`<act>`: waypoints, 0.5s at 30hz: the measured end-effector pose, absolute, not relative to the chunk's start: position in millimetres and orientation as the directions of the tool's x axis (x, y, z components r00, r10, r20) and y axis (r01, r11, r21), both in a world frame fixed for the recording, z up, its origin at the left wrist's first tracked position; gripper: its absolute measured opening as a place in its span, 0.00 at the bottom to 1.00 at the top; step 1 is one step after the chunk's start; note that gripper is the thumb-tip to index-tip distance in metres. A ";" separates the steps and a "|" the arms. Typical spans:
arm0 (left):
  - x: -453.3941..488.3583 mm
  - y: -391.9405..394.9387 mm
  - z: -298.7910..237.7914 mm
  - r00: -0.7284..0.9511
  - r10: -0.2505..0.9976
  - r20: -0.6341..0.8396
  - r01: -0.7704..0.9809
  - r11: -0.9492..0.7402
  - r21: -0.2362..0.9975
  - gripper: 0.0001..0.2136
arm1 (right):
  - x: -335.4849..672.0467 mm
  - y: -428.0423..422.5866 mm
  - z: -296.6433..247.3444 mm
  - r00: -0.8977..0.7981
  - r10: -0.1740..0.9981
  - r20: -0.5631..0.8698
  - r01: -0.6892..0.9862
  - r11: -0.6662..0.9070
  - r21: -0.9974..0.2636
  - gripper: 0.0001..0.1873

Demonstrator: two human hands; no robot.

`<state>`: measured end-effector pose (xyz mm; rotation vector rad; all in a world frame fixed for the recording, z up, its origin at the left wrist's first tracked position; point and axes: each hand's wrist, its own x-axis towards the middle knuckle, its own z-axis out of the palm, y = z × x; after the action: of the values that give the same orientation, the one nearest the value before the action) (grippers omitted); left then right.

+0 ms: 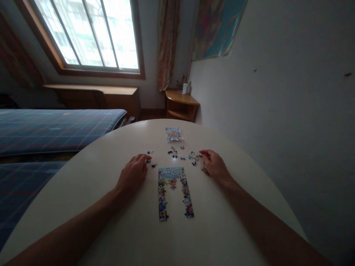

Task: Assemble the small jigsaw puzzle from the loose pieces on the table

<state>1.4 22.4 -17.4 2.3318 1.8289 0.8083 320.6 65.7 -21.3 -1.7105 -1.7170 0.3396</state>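
A partly joined jigsaw puzzle lies on the white table, with a lettered top strip, two side strips and an open middle. My left hand rests left of it, fingers loosely bent. Its fingertips are beside a few loose dark puzzle pieces. To the right, my right hand reaches in with its fingers outstretched, touching or just above a cluster of loose puzzle pieces. More pieces lie partly under that hand. Several others are scattered between the hands.
A small printed picture sheet or packet lies farther back on the round white table. Beds with plaid mattresses stand at the left. A wooden corner shelf is beyond the table, and a wall runs along the right.
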 end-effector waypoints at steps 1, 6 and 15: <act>1.7 22.1 -17.1 0.145 0.927 0.346 0.883 -0.279 0.377 0.15 | 321.6 64.8 -19.0 0.077 0.962 0.262 0.782 0.104 -0.614 0.16; 3.0 22.7 -18.4 0.155 0.937 0.314 0.856 -0.286 0.430 0.15 | 335.3 52.6 -2.2 -0.011 0.985 0.170 0.811 0.108 -0.575 0.12; 5.7 21.3 -17.7 0.171 0.936 0.308 0.833 -0.305 0.462 0.14 | 344.6 22.2 33.0 -0.135 0.985 -0.110 0.923 0.084 -0.376 0.24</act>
<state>5.7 21.3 -17.7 2.2535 1.7272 0.8144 344.6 22.2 33.0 -1.9443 -2.1799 0.5382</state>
